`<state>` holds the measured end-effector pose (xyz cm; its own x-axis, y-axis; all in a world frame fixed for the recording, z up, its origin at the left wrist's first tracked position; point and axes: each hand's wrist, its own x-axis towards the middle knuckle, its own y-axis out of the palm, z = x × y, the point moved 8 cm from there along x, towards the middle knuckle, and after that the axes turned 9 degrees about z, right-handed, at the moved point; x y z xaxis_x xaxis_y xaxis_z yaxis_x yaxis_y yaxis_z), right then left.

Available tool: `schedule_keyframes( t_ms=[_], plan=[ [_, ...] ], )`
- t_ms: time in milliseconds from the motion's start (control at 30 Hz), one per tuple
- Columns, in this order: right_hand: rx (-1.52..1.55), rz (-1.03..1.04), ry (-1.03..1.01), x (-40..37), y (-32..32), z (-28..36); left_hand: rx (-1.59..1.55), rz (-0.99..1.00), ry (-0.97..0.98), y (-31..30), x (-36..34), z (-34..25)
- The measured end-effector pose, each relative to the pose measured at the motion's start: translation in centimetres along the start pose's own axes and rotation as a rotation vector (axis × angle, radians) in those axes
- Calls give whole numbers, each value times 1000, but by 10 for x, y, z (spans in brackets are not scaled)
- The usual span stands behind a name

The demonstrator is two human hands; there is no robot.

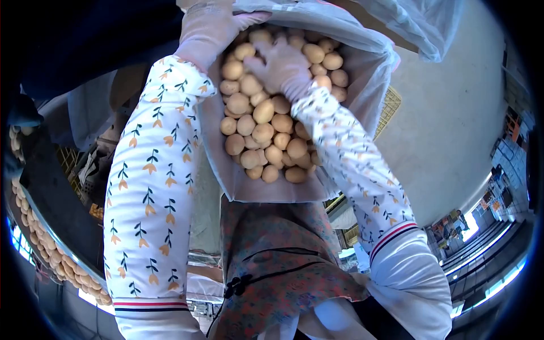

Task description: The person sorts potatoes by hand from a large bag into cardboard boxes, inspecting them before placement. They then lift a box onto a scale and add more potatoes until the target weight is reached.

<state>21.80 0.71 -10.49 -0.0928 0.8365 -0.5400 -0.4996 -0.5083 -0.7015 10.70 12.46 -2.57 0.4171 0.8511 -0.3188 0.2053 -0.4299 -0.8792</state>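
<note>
Inside the lined box (255,191), potatoes (263,133) are lying heaped. You are spreading your right hand (280,67) on them, fingers apart; your left hand (209,28) is touching the far rim, though whether it's gripping, you cannot tell.

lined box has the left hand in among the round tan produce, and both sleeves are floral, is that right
Not quite: the head view shows the right hand in among the round tan produce in the lined box, while the left hand is at its rim. Both sleeves are floral.
</note>
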Motion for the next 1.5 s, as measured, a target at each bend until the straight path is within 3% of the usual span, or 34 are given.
schedule_keyframes(
  t_ms=[100,133,267,367,467,600,700,733,800,833,867,900,1033,1167,1200,1233,1467,1500],
  plan=[
    [-183,226,-137,-32,27,34,-1,103,-35,5,2,7],
    [-106,229,-136,-46,26,44,-5,123,-59,9,4,10],
    [68,-98,-308,-117,31,67,-63,151,-34,6,4,8],
    [124,-103,-469,-155,37,54,6,134,-53,5,3,8],
    [54,-24,-349,-187,26,35,-13,118,-41,7,3,12],
    [129,181,-437,-217,39,8,-26,76,-39,12,4,16],
    [34,196,-358,-149,10,-1,2,116,-54,8,3,12],
    [68,-171,-416,-112,-34,11,4,182,-84,9,4,12],
    [80,-274,-444,-26,-37,7,-17,61,-57,3,2,6],
    [0,4,-213,15,-19,0,-25,3,-42,3,2,6],
    [-20,180,-199,57,8,-7,34,-69,-17,4,1,8],
    [-160,176,-193,73,23,-1,7,-61,-10,4,1,7],
    [-300,238,101,73,24,16,-59,-83,51,-3,-2,0],
    [-136,364,33,60,27,16,-128,13,16,-4,2,-1],
    [96,265,34,53,38,-7,-126,15,10,-4,1,0],
    [138,172,41,37,33,-8,-126,16,6,-4,1,0],
    [111,-154,-315,-82,35,27,-21,-28,-23,-1,0,5],
    [191,-139,-266,-102,14,29,-14,-48,-12,0,-2,7]
  ],
)
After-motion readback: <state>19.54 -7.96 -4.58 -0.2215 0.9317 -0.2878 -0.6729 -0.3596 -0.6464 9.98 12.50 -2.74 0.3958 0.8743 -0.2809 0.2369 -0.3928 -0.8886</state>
